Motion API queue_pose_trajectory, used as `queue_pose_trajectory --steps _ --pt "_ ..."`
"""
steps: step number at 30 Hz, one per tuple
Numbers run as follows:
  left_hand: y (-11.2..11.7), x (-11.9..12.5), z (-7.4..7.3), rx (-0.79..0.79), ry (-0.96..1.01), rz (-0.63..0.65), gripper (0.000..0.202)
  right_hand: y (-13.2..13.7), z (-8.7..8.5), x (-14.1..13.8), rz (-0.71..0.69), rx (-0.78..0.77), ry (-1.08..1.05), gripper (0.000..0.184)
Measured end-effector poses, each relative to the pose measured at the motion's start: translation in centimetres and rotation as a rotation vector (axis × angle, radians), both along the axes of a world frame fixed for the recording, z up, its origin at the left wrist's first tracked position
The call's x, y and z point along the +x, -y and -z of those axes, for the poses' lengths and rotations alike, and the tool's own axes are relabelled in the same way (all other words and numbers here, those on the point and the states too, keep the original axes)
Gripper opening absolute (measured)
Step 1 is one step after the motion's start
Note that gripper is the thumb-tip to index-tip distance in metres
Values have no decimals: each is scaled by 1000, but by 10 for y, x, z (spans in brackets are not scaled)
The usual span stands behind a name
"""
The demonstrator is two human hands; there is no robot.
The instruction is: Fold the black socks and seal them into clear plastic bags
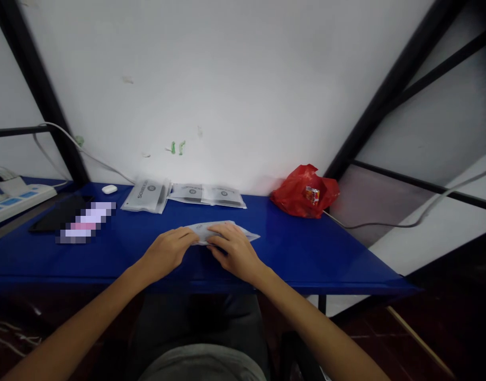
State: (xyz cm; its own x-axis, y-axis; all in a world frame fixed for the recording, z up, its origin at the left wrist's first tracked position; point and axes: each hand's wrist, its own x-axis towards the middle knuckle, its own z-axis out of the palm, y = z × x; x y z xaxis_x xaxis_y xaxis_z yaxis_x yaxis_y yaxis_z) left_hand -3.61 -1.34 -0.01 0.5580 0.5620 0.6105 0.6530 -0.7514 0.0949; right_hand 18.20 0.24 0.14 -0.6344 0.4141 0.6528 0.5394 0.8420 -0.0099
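A flat, frosted white plastic pouch (202, 231), its contents indiscernible, is held at the glossy blue worktop (306, 254), nearer than the printed white plastic pouches (145, 197) and crumpled red plastic bag (293, 196). Its left end is pinched by the left hand's (168, 252) fingers; its top is covered by the right hand's (237, 251) curved, slightly spread fingers.

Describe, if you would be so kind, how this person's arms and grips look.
The left grip and right grip are ungloved, with no ring or watch visible. The forearms are bare, with no visible sleeves, cables or markings. A grey top and dark trousers show below.
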Motion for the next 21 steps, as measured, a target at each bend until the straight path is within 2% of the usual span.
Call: queue_pose_trajectory --steps 2,5,8,17,21 --pt "2 -1 0 -22 152 28 21 -1 -3 -5 -5 13 -32 14" --pt "4 -5 5 -31 356 -6 17 -3 -6 -8 -12 -10 -87 14" --pt "5 -9 8 -9 458 -38 12 -5 -8 -10 -13 -64 -128 14" --pt "5 -6 9 66 436 -85 16 -4 -16 -15 -11 -177 -142 10" --pt "7 0 7 89 391 -83 17 1 -29 -22 -41 -266 -101 22"
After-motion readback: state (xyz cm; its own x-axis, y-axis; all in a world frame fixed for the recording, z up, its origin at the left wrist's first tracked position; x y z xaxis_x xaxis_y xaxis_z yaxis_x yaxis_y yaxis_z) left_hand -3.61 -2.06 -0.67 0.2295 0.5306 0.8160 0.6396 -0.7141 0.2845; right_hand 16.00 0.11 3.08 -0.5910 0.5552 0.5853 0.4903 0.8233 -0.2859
